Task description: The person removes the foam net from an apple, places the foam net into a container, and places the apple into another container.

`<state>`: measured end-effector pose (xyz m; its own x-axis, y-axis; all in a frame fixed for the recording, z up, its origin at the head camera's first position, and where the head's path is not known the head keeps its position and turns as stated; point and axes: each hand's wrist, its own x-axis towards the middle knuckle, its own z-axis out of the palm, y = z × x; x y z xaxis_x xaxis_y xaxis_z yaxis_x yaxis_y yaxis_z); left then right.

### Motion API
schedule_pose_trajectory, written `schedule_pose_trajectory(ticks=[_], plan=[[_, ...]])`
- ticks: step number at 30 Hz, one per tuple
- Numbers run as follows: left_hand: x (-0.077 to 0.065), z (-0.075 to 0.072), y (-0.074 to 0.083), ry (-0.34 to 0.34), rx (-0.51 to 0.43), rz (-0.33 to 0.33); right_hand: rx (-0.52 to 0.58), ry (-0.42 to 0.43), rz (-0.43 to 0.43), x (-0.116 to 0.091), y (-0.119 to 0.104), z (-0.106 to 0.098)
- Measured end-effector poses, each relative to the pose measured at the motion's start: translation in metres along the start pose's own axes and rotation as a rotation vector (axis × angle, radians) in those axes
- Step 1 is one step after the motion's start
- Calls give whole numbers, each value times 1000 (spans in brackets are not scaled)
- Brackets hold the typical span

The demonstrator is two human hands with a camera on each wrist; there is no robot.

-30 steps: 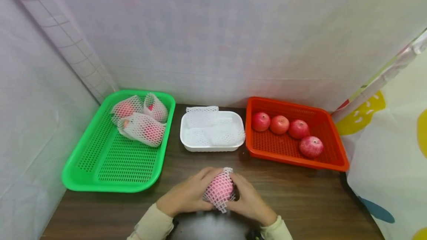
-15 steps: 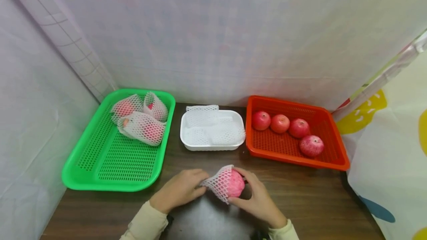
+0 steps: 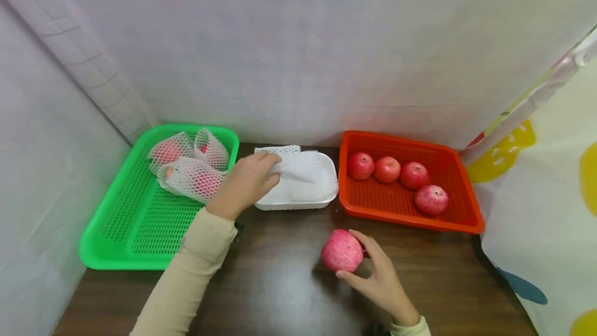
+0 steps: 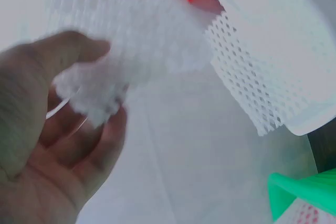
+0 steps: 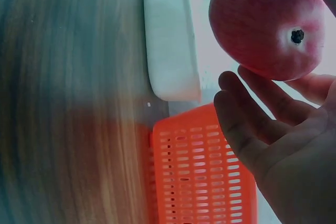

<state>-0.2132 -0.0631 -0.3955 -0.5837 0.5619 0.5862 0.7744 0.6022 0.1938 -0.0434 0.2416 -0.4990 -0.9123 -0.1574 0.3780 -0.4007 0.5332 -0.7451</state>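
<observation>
My right hand [image 3: 381,276] grips a bare red apple [image 3: 342,251] above the near middle of the table, thumb on one side and fingers on the other. In the right wrist view the dark calyx end of the apple [image 5: 262,24] shows. Over the white tray [image 3: 296,205], my left hand [image 3: 247,180] pinches a white foam fruit net [image 3: 300,164]. Seen from the left wrist, one end of that foam net [image 4: 142,35] is gathered between thumb and fingers, and its flat length extends away. Another foam net [image 4: 244,72] hangs over the tray's edge.
At left stands a green basket [image 3: 88,253] with several fruits in foam nets [image 3: 200,178]. An orange-red basket [image 3: 410,221] at right holds several bare apples [image 3: 414,175]. White cloth [image 3: 298,56] encloses the back and sides of the dark wooden table [image 3: 280,274].
The foam net has come off the apple. My left hand has carried that net up and forward to the white tray. My right hand has shifted slightly right, still holding the apple.
</observation>
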Motion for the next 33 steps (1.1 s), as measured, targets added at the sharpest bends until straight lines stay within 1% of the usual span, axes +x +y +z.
schedule_pose_trajectory(ticks=[2, 4, 6, 8, 9, 11, 14, 18, 20, 22, 25, 27, 28, 30, 33], plan=[[12, 12, -12, 5, 96, -21, 5, 1, -15, 0, 0, 4], [16, 30, -23, -35, 194, -49, 12, 2, -25, 1, 0, 8], [12, 47, -31, -120, 267, -88, 16, -2, -28, 1, 1, 11], [4, 58, -35, -213, 286, -132, 21, -4, -36, 0, 1, 13], [-1, 61, -37, -247, 285, -150, 22, -5, -37, 0, 1, 13], [-7, 63, -37, -280, 274, -180, 20, -5, -37, 0, 1, 13], [-12, 55, -31, -281, 266, -204, 9, -1, -35, 1, 1, 10], [-17, 31, -14, -277, 269, -249, -2, 3, -36, 3, -1, 6], [-27, 18, -3, -256, 257, -269, -10, 6, -39, 4, -2, 3], [-44, 7, 10, -217, 227, -277, -30, 10, -39, 5, -2, 0], [-77, -2, 31, -166, 158, -272, -92, 22, -40, 7, -3, -9], [-98, -4, 45, -170, 106, -277, -145, 31, -43, 11, -4, -19], [-108, -5, 52, -186, 81, -288, -177, 37, -46, 14, -4, -25], [-125, -8, 62, -240, 41, -330, -235, 48, -61, 25, -3, -40], [-147, -13, 72, -352, -4, -437, -311, 21, -64, 50, -3, -66]])
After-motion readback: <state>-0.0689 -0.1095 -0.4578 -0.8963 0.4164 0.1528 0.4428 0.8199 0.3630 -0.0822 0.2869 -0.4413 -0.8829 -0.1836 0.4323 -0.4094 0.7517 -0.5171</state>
